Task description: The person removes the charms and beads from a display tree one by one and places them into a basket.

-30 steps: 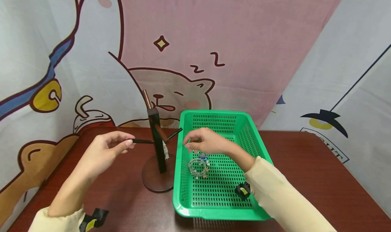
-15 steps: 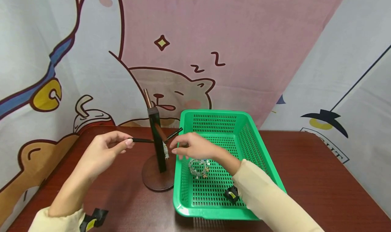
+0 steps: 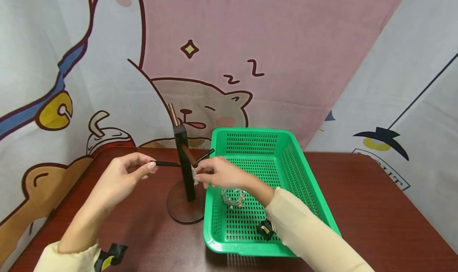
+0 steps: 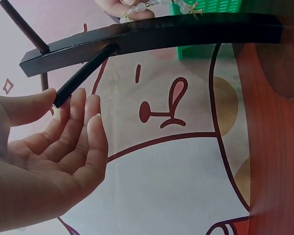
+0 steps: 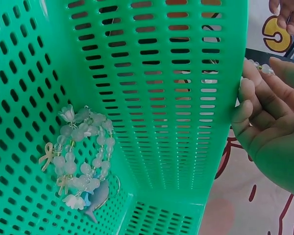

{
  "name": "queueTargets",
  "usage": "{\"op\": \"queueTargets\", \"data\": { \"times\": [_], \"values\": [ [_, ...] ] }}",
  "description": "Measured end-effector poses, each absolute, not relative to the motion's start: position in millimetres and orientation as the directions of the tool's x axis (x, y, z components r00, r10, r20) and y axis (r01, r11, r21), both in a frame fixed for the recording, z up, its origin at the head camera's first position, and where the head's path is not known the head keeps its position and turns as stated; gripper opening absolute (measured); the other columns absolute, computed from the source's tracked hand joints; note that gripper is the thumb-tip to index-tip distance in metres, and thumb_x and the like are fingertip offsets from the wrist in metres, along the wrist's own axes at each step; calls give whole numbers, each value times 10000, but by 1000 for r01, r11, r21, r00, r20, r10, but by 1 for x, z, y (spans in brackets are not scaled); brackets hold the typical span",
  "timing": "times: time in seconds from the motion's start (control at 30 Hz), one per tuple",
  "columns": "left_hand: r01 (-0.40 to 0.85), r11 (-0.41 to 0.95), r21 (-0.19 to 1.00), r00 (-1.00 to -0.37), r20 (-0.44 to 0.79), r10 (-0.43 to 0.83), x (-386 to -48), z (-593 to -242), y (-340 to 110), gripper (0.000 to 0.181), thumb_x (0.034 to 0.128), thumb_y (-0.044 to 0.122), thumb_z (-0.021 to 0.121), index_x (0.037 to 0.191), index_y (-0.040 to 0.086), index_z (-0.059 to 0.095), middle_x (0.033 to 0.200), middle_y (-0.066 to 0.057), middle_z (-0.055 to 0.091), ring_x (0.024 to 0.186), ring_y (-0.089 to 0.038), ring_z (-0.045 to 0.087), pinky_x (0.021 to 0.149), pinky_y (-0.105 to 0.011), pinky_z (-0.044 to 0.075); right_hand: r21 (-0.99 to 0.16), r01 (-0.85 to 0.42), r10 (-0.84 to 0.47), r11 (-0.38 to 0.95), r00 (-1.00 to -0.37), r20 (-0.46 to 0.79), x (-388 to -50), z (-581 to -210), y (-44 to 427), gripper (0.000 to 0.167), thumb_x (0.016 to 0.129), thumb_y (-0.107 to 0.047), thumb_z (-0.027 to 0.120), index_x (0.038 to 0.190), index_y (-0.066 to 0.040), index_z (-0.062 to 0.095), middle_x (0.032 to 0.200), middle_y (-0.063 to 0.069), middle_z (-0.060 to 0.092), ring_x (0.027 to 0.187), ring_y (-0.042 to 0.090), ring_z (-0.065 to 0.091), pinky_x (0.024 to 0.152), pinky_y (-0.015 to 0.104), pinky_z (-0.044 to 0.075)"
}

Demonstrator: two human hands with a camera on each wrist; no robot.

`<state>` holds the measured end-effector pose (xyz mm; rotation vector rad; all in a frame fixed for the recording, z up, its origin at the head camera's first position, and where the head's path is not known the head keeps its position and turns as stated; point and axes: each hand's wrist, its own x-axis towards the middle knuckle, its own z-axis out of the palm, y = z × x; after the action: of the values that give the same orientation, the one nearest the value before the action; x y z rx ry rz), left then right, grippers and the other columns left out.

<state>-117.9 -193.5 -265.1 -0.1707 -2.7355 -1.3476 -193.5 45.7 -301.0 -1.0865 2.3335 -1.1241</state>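
Note:
A dark wooden jewellery stand [image 3: 185, 160] with several pegs stands on a round base beside the green basket. My left hand [image 3: 119, 178] pinches the tip of the stand's left peg [image 4: 83, 78] between thumb and fingers. A clear beaded bracelet [image 3: 195, 176] hangs on the stand's right side. My right hand [image 3: 225, 173] reaches over the basket's left rim and pinches that bracelet's beads [image 5: 260, 66] between thumb and forefinger. The post partly hides this grip in the left wrist view.
The green basket [image 3: 208, 240] is perforated plastic. Inside it lie pale beaded bracelets [image 5: 78, 156] with bow and flower charms, and a bluish dolphin-like charm [image 5: 99, 200]. A brown table [image 3: 375, 208] carries it all. A printed cartoon cloth [image 3: 286, 45] hangs behind.
My right hand has moved left from above the basket to the bracelet on the stand and taken hold of it. The left hand has stayed on the peg.

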Motion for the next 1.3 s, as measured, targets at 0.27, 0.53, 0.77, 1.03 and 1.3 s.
{"op": "queueTargets", "data": {
  "times": [0.27,0.53,0.77,1.03,1.3],
  "values": [
    [139,604,785,-990,133,56,-119,-265,-194,233,928,223,548,999,13,619,884,-36,658,813,-131,594,698,-255,471,-764,-527,-759,373,-647,75,-193,-301,46,155,925,-123,545,981,-7,631,655,80,602,522,203,508,480,210,386],
    [142,614,776,-989,134,59,-119,-264,-193,223,929,217,546,1000,17,618,884,-38,661,815,-140,594,700,-270,468,-759,-541,-751,362,-651,106,-194,-300,45,131,922,-100,543,963,-15,635,702,51,634,578,173,564,531,219,446],
    [156,601,784,-987,147,65,-119,-265,-192,213,928,197,548,997,6,613,880,-41,661,805,-137,595,695,-246,468,-746,-579,-761,329,-631,154,-196,-299,46,121,918,-76,540,905,18,617,713,51,647,621,187,602,539,215,456],
    [146,622,769,-989,138,61,-119,-265,-192,186,929,196,545,968,28,615,874,-29,661,807,-150,582,706,-317,454,-744,-594,-762,305,-621,183,-196,-290,49,92,915,-65,542,899,-9,613,729,45,651,641,177,613,583,235,480],
    [141,620,772,-989,130,63,-119,-265,-192,188,934,200,536,973,29,606,881,-34,664,817,-156,590,716,-326,459,-760,-567,-750,318,-641,164,-196,-278,56,99,925,-85,533,930,-36,619,770,73,658,678,219,619,630,346,494]
  ]
}}
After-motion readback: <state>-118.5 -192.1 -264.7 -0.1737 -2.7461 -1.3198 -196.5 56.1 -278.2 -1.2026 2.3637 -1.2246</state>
